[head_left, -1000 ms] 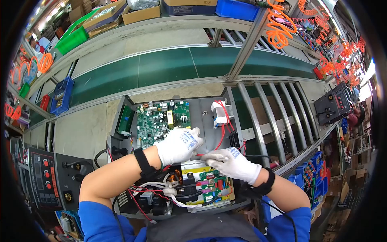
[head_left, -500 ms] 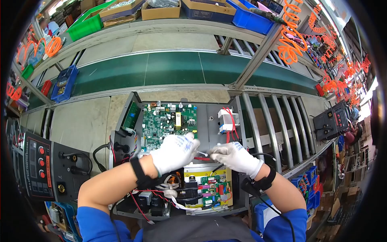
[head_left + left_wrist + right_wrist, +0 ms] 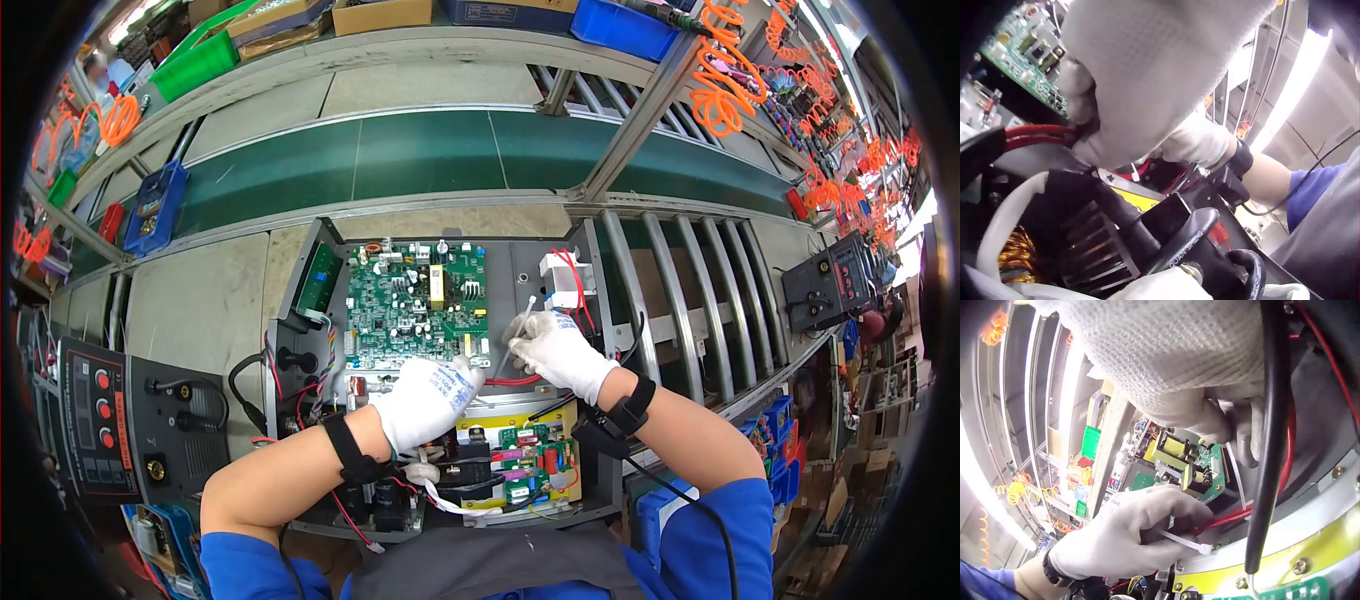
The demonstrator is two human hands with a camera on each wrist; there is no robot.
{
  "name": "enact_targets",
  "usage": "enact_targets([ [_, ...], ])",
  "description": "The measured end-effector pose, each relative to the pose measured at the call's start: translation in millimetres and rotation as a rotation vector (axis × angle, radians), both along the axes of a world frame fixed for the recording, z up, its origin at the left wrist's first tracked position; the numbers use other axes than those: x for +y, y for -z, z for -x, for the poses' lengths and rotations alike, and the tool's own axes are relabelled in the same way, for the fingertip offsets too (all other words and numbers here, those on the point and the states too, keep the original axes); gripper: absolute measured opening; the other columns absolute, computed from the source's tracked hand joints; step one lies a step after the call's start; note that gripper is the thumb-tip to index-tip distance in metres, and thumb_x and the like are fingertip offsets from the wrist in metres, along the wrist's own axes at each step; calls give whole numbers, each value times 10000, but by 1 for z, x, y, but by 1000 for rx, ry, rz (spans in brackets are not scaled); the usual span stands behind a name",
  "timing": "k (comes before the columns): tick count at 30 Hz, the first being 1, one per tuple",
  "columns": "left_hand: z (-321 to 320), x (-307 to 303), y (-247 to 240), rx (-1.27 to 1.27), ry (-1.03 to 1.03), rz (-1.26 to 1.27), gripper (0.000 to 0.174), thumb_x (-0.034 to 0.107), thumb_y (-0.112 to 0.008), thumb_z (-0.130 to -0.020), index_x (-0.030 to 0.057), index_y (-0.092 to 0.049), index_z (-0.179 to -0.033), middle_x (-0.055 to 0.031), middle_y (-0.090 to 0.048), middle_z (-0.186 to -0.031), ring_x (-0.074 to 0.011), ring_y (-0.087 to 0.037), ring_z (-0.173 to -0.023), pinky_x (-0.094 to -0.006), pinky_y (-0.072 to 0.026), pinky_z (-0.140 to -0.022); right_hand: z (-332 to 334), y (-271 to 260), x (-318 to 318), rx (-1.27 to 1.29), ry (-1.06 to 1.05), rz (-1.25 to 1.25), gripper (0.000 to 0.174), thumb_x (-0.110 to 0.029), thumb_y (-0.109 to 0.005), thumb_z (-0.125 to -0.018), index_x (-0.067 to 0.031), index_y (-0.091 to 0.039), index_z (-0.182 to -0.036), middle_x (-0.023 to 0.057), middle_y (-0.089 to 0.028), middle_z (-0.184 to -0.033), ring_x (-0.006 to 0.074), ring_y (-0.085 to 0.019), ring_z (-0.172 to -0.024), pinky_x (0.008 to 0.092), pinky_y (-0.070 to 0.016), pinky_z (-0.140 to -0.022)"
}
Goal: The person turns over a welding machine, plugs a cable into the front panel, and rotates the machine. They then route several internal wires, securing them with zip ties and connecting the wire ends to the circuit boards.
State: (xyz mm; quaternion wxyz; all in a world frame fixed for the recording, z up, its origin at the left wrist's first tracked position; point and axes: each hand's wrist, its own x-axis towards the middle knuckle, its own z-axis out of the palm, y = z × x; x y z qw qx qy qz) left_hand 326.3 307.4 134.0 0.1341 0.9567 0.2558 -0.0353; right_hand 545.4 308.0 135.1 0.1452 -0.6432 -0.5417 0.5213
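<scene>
My gloved left hand (image 3: pixel 432 402) is curled at the lower right of the green circuit board (image 3: pixel 400 310), gripping red wires (image 3: pixel 515 380). In the right wrist view, a white cable tie (image 3: pixel 1185 541) with a small square head also sticks out of the left hand's (image 3: pixel 1138 531) fingers. To the right, my gloved right hand (image 3: pixel 562 352) pinches a thin white strip (image 3: pixel 530 304) that points up past its fingertips. The left wrist view shows the red wires (image 3: pixel 1041 134) entering under the left hand (image 3: pixel 1141 75), with the right hand (image 3: pixel 1197 140) behind.
Below the hands, the metal chassis holds a smaller board (image 3: pixel 530 465) and thick cables (image 3: pixel 455 512). A control panel (image 3: pixel 100 420) stands at left. Metal rollers (image 3: pixel 675 300) lie to the right, and a green conveyor (image 3: pixel 420 155) runs behind.
My right hand has moved up and slightly left, and the white strip now points upward from its fingers. My left hand has shifted slightly down beside the red wires.
</scene>
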Motion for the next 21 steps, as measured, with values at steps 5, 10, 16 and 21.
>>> enact_targets([
  [5,-4,-6,3,-15,-102,-56,201,121,-590,-790,71,-591,-985,-113,-625,-834,-275,-668,-763,-398,-519,-569,0,-7,0,-71,-40,-17,147,-103,-524,-937,-7,-606,-1013,42,-616,-810,111,-592,-698,252,-511,-618],
  [10,-5,4,5,-26,8,-48,106,132,-579,-796,80,-608,-883,-104,-629,-772,-268,-671,-729,-381,-530,-577,1,-7,0,-29,6,-25,147,-97,-516,-933,-1,-602,-1004,40,-615,-784,111,-588,-678,249,-502,-613],
  [16,-1,3,-1,-50,144,-55,69,149,-578,-798,90,-603,-824,-86,-626,-770,-251,-672,-695,-376,-531,-566,-2,4,1,-69,-69,-40,153,-107,-526,-926,-7,-607,-1008,43,-627,-785,125,-603,-685,265,-503,-630],
  [21,0,5,1,-50,178,-65,69,163,-581,-797,101,-597,-822,-73,-621,-768,-233,-671,-712,-364,-536,-586,3,-6,2,-143,-106,-45,160,-108,-531,-916,-9,-624,-1002,57,-643,-794,135,-619,-689,276,-505,-641],
])
